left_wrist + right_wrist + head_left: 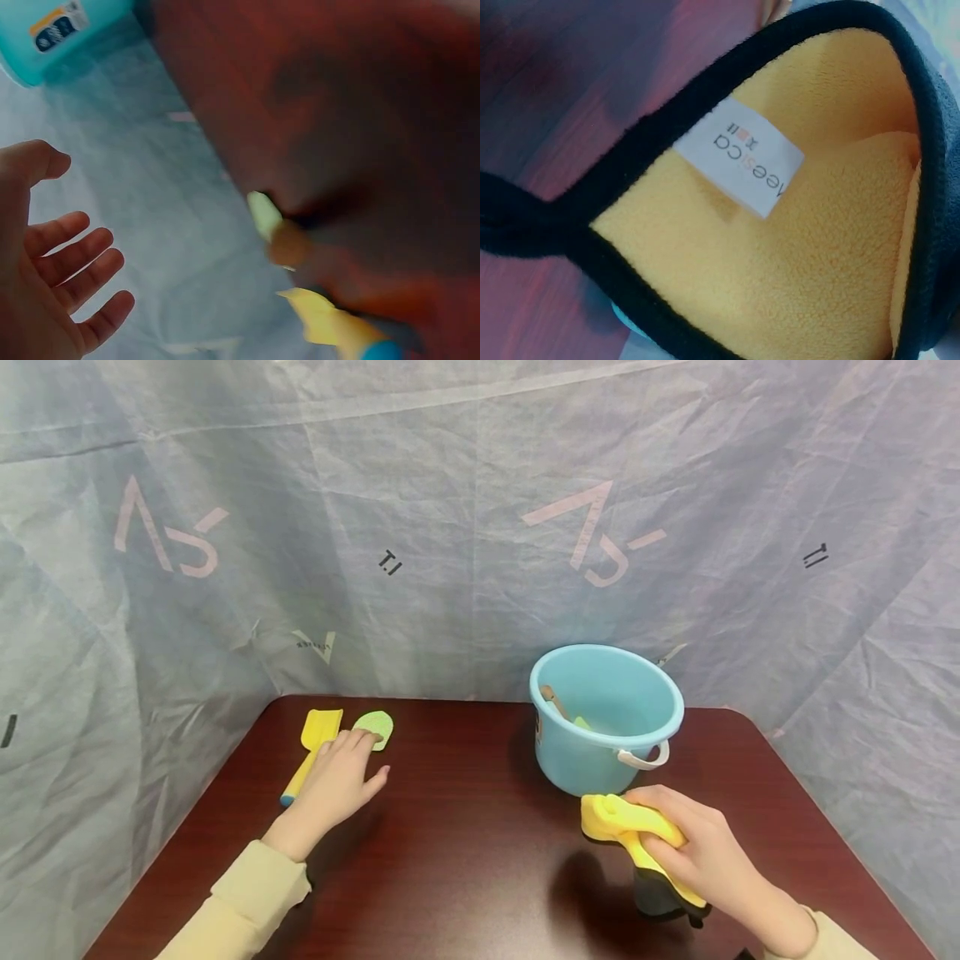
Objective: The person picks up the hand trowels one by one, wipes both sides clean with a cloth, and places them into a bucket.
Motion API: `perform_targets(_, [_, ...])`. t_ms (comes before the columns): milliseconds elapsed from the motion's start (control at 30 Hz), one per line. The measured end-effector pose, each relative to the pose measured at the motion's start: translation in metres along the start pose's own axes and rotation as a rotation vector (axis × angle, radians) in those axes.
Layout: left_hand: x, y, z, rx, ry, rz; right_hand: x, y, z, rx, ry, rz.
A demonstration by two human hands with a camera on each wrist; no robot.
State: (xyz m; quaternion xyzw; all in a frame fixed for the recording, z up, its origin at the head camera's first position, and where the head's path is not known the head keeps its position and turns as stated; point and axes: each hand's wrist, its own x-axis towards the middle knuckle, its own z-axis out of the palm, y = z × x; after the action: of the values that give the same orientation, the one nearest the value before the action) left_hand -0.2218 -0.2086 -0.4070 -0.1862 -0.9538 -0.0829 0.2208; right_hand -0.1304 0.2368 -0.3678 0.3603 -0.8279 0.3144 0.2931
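My right hand [705,847] grips a bunched yellow cleaning cloth [622,818] with black edging, raised over the table in front of the bucket. The right wrist view is filled by the fuzzy yellow side of the cloth, with a white label [739,157] sewn at its border. At the far left, my left hand [341,781] reaches over the table with fingers spread and nothing in its grasp. By its fingertips in the head view lies a pale green rounded piece [373,722]; the left wrist view shows a brown knob [289,244] on it. A yellow shovel [322,727] with a blue handle end lies beside it.
A light blue bucket [573,768] with a white handle [641,760] stands at the back right of the dark red table [450,860]. Inside it are a wooden stick [553,700] and something green. Grey fabric sheeting [465,568] hangs behind the table and along both sides.
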Motion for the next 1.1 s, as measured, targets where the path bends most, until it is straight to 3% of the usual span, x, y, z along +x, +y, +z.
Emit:
perform_targets(233, [-0.023,-0.034,0.017,-0.001,-0.025,-0.072,-0.001,-0.001,0.002,0.012,0.014,-0.008])
perform_targets(467, [-0.031,-0.053,0.029,-0.041,-0.092,-0.155,-0.002,-0.001,0.001,0.003,0.023,-0.016])
perform_targets(700, [-0.027,-0.062,0.038,-0.071,-0.188,-0.176,-0.003,-0.001,0.001,0.004,0.021,-0.023])
perform_targets(933, [-0.014,-0.063,0.05,-0.089,-0.309,-0.223,-0.003,-0.002,0.001,0.011,0.019,-0.02])
perform_targets(1100, [-0.006,-0.06,0.055,-0.087,-0.358,-0.297,-0.002,-0.001,0.001,0.016,0.016,-0.024])
